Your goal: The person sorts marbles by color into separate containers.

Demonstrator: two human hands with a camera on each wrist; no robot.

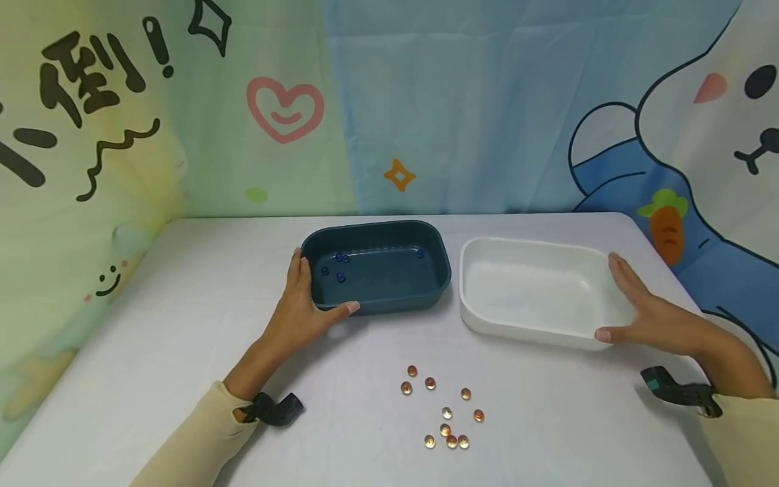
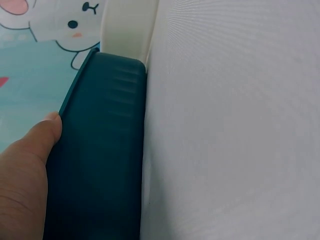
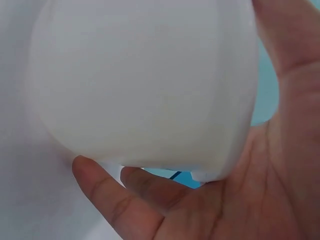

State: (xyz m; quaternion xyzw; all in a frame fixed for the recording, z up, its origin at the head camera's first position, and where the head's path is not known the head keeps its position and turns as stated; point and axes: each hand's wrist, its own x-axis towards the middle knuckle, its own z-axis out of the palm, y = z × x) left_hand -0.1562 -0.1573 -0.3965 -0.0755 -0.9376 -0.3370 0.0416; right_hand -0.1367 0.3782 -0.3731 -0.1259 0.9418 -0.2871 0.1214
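My left hand (image 1: 308, 297) holds the left end of a dark teal plastic tray (image 1: 395, 303), its thumb at the near rim and its fingers along the left side. Several small dark blue beads (image 1: 341, 277) lie inside that tray. In the left wrist view the thumb (image 2: 37, 140) touches the upper edge of the teal wall. My right hand (image 1: 654, 321) grips the right end of a white tray (image 1: 535, 331), thumb at the near corner and fingers on the far side. In the right wrist view, fingers (image 3: 120, 200) curve round the white tray's end wall (image 3: 145, 90).
Several amber and clear glass beads (image 1: 430, 383) lie scattered on the white tabletop (image 1: 341, 433) in front of the trays. The two trays stand side by side with a narrow gap. Behind the table hangs a printed cloth (image 1: 462, 101).
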